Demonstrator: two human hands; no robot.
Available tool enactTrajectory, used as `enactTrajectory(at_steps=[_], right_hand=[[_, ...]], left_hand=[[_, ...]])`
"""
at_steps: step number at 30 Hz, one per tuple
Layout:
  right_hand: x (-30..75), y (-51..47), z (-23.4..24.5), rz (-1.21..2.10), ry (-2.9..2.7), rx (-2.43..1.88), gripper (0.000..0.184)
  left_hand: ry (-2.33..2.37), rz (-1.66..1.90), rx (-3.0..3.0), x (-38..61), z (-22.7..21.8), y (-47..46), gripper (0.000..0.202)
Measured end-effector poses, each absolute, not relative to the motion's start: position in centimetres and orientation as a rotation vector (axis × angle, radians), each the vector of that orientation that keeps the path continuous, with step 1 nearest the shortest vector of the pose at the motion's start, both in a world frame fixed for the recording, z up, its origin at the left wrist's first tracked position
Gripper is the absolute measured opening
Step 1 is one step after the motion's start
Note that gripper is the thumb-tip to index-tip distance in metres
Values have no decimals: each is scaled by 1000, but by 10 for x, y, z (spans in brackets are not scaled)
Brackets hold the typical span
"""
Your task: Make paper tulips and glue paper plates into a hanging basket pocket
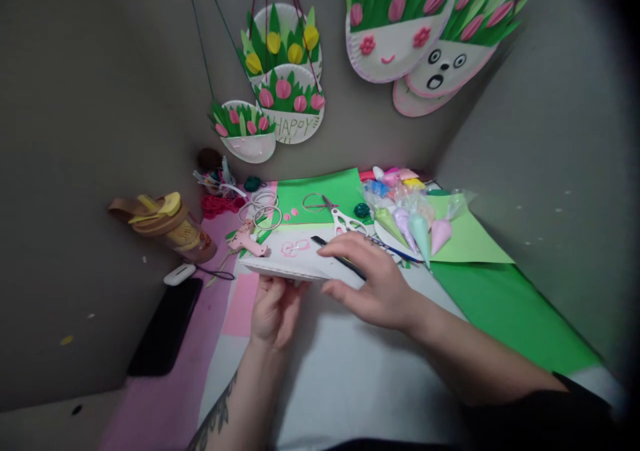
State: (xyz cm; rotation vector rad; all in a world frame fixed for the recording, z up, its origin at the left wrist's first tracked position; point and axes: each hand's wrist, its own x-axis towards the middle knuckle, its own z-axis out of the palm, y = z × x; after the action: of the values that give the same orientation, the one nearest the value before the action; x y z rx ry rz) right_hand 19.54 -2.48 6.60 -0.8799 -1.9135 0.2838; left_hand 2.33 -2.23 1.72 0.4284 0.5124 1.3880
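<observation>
A white paper plate piece (305,264) is tilted nearly edge-on in front of me, with a pink outlined shape on its upper face. My left hand (276,307) supports it from below, fingers curled under its near edge. My right hand (373,277) is at its right side, index finger over the top and thumb near the lower edge. A slim black pen-like tool (345,262) runs under that index finger into the gap before the thumb; its far end is hidden by the hand. Just behind are white-handled scissors (345,223) and a pink glue gun (246,239).
Silvery rings (267,216), red yarn (220,205) and a tumbler (175,227) stand left, near a black phone (167,327) and white earbud case (179,275). Bags of coloured clay (419,227) lie right on green paper (505,311). Decorated plates (293,121) hang behind.
</observation>
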Motion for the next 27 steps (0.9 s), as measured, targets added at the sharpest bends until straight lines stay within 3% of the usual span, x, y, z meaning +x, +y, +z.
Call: enactTrajectory(at_steps=[5,17,25,27], right_hand=[[182,-33,60,48,-1953,-900,2],[199,-37,76,-218,-2233,-1040,26],[226,-27,90,108,-1942,-1136,32],[222,-19,81,79,-1986,-1221,21]], left_hand=[[503,1408,450,26,14,-23,37],[637,1436,560,21,9,-16,37],[656,1483,465,10,12,-8,36],[649,1454,448,11,12,-9,37]])
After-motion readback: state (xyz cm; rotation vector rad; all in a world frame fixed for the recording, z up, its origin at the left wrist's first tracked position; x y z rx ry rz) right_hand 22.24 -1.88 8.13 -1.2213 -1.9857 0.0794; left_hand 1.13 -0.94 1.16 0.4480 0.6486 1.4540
